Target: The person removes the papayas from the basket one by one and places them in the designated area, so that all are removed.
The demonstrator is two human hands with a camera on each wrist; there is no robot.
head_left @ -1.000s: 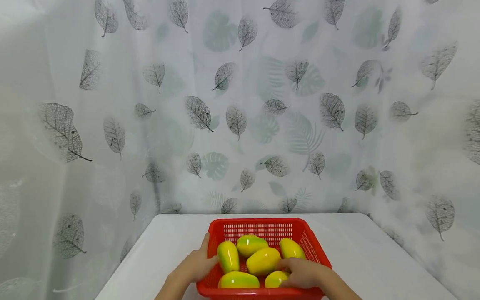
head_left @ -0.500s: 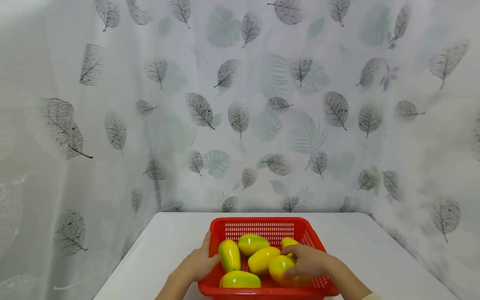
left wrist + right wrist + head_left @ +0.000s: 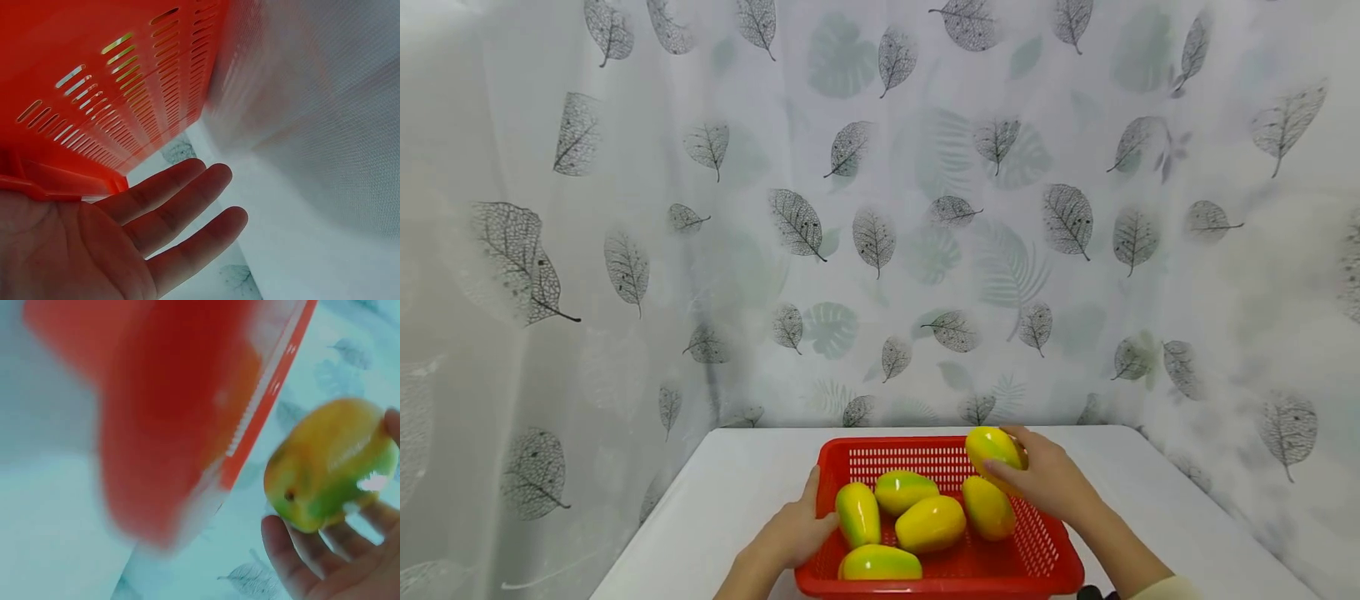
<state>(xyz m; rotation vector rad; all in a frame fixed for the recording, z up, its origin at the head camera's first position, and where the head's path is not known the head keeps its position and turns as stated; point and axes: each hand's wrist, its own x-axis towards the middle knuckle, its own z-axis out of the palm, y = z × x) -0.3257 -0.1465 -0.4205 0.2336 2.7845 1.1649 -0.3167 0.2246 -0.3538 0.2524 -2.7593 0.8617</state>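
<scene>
Whereas half a second ago the right hand (image 3: 1045, 473) was low among the fruit, it has now risen to the upper right of the basket (image 3: 940, 586), near the back corner, curled round a yellow-green mango (image 3: 988, 450) that appears clear of the rim in the right wrist view. That shift uncovers the mango on the right (image 3: 988, 508) and the red floor at the basket's lower right, so the work seems to have passed from picking up to carrying. Four more remain inside: one at left (image 3: 857, 515), one at the back (image 3: 906, 492), one central (image 3: 930, 524), one at lower left (image 3: 880, 562). Unmoved, the left hand (image 3: 797, 529) rests against the basket's left side on the white counter (image 3: 752, 475), its visible fingers extended and loose.
</scene>
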